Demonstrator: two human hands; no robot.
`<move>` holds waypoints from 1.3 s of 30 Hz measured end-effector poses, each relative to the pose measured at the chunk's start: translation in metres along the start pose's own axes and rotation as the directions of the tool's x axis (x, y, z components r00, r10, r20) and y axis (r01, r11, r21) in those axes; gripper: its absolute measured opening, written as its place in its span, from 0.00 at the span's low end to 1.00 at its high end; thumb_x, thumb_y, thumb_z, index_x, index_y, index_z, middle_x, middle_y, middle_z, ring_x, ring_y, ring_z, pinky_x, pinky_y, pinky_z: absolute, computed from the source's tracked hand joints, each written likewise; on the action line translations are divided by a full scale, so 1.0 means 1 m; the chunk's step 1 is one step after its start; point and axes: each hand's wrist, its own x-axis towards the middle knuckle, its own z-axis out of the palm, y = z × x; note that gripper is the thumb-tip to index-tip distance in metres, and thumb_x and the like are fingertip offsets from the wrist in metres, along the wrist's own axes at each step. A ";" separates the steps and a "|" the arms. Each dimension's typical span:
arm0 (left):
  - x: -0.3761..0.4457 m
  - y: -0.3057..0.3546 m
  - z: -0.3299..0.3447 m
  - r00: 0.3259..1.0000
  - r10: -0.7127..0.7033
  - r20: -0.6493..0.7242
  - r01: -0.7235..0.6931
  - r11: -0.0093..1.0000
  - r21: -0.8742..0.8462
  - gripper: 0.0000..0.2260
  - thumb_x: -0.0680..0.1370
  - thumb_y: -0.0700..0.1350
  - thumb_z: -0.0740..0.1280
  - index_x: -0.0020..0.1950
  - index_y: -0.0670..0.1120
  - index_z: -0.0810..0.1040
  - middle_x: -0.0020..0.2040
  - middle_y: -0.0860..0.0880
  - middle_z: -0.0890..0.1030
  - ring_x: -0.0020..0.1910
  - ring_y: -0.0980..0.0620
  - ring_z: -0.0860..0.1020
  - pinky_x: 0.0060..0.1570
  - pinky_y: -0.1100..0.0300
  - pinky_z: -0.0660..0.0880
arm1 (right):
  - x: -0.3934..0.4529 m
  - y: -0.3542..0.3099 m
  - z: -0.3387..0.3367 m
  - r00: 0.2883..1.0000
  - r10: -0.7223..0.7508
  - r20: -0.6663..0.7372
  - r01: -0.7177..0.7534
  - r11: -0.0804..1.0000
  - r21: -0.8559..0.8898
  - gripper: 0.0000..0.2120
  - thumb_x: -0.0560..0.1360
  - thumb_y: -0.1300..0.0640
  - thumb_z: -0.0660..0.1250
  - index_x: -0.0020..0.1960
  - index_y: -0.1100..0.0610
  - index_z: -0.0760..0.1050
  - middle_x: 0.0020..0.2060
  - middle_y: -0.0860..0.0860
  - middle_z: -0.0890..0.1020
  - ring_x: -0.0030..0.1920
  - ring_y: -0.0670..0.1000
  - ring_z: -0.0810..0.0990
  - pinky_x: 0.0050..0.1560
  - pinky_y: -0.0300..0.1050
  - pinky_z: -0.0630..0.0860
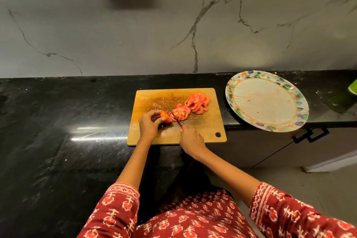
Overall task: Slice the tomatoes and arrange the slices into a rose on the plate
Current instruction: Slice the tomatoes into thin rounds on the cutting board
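Wooden cutting board (204, 129) lies on the black stone surface (58, 121), near its front edge, with the hanging hole at the board's front right corner. Left hand (148, 124) rests on the board's left half; its fingers (155, 113) are curled over and pinch the uncut tomato end piece (165, 117). Right hand (191, 142) is at the board's front edge, fingers wrapped around the knife handle, which is mostly hidden in the grip. Knife (173, 115) blade runs diagonally toward the back left, its edge set into the tomato just right of the end piece. Fresh slices (180, 113) lean against each other just right of the blade. A larger heap of tomato slices (198, 102) sits toward the board's back right corner, close to the fresh ones. Juice and seeds wet the board's middle. Patterned-rim plate (293, 92) lies right of the board, overhanging the surface's front edge; it holds no slices, only reddish smears. A green object (353, 87) shows at the far right edge, cut off and not identifiable.
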 end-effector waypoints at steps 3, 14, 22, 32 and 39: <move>0.001 0.002 0.000 1.000 -0.010 0.012 0.010 1.000 -0.002 0.11 0.71 0.35 0.71 0.54 0.39 0.80 0.51 0.44 0.81 0.47 0.54 0.76 0.46 0.66 0.71 | -0.002 -0.002 0.002 1.000 -0.020 -0.012 0.020 1.000 -0.015 0.12 0.81 0.61 0.52 0.61 0.63 0.67 0.55 0.61 0.77 0.56 0.61 0.76 0.43 0.46 0.66; 0.002 -0.001 -0.002 0.995 0.006 0.104 -0.007 1.000 0.007 0.16 0.69 0.35 0.72 0.56 0.41 0.78 0.53 0.44 0.81 0.52 0.49 0.78 0.51 0.62 0.74 | -0.007 -0.005 0.008 1.000 -0.006 0.011 0.007 0.996 -0.090 0.12 0.79 0.63 0.54 0.62 0.61 0.67 0.58 0.58 0.76 0.60 0.59 0.75 0.53 0.49 0.71; 0.005 -0.001 0.004 0.995 0.075 0.060 -0.077 0.996 0.045 0.16 0.67 0.40 0.76 0.54 0.42 0.80 0.50 0.46 0.81 0.50 0.51 0.78 0.52 0.58 0.75 | -0.012 -0.003 0.006 1.000 -0.003 0.027 0.006 0.994 -0.110 0.14 0.78 0.66 0.55 0.63 0.61 0.65 0.58 0.59 0.76 0.60 0.60 0.75 0.54 0.51 0.72; 0.012 -0.004 -0.012 0.997 0.040 0.071 -0.044 0.998 0.051 0.17 0.66 0.41 0.77 0.52 0.43 0.77 0.49 0.47 0.80 0.48 0.53 0.76 0.46 0.64 0.73 | -0.015 0.011 0.006 1.000 -0.008 0.022 0.010 0.996 -0.085 0.14 0.79 0.63 0.55 0.63 0.63 0.65 0.54 0.59 0.78 0.56 0.61 0.78 0.46 0.49 0.71; 0.004 -0.002 -0.004 0.992 0.091 0.088 -0.098 0.992 0.074 0.20 0.64 0.40 0.77 0.53 0.43 0.77 0.52 0.46 0.79 0.49 0.54 0.74 0.45 0.68 0.70 | -0.008 0.008 0.001 0.999 -0.047 -0.022 0.049 0.993 0.105 0.13 0.81 0.56 0.52 0.58 0.61 0.70 0.52 0.60 0.78 0.53 0.62 0.77 0.44 0.48 0.68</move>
